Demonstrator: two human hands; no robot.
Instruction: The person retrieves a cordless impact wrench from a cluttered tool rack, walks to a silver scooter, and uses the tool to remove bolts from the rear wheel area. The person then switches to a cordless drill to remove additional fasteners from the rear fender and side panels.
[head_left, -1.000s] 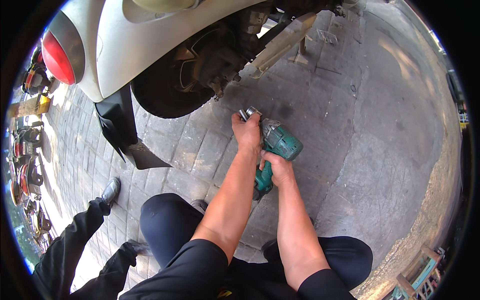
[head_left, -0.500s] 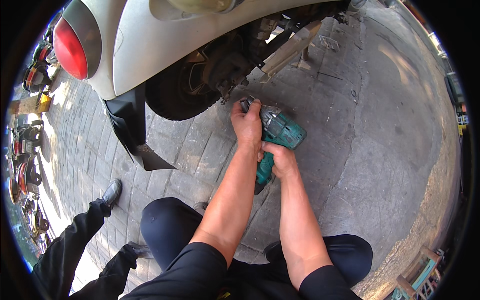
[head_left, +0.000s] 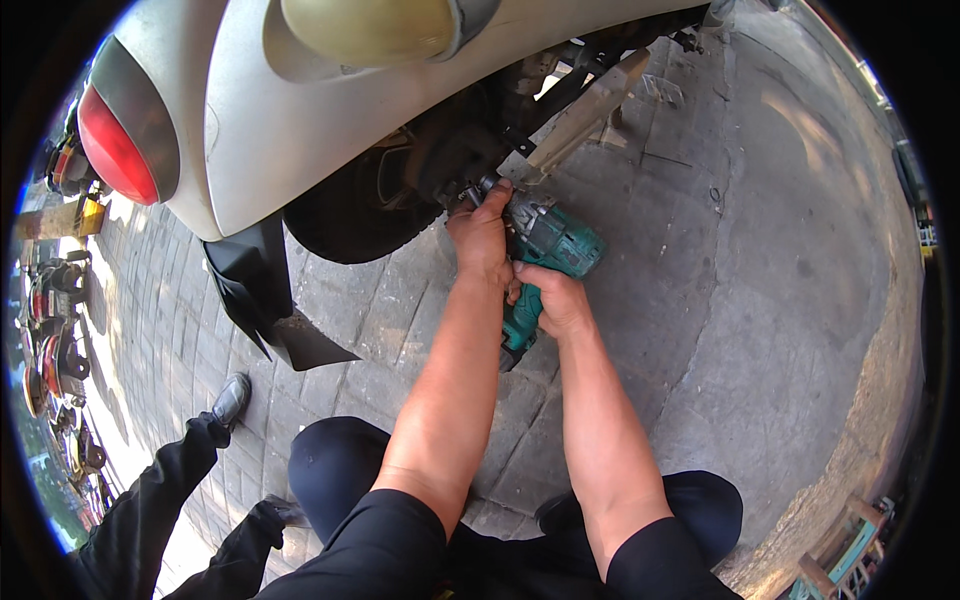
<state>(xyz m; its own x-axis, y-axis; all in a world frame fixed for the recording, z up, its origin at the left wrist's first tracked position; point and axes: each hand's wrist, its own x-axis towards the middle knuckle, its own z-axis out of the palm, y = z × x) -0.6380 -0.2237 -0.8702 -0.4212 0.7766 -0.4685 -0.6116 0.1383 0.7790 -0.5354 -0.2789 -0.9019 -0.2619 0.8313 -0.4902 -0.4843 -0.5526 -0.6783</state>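
A teal cordless impact wrench [head_left: 570,245] points up and to the left at the hub of the rear wheel [head_left: 335,215], under a pale two-wheeler's body [head_left: 300,130]. My right hand [head_left: 558,300] is wrapped round its handle. At the wrench's front end, my left hand [head_left: 478,238] is closed about the metal socket [head_left: 488,184], thumb on top, its fingertips partly hidden. The socket's tip is right by the hub parts [head_left: 455,165]; whether it sits on a nut, I cannot tell.
A black mudflap [head_left: 250,280] hangs behind the wheel. A pale metal arm [head_left: 590,110] juts out right of the hub. Another person's shoe [head_left: 231,398] and dark-trousered leg stand at the left. Parked motorbikes [head_left: 60,340] line the far left; a small wooden stool [head_left: 840,550] is at lower right.
Both hands have brought the wrench slightly up and left, so its socket is now closer to the hub. The vehicle appears a little lower in the view.
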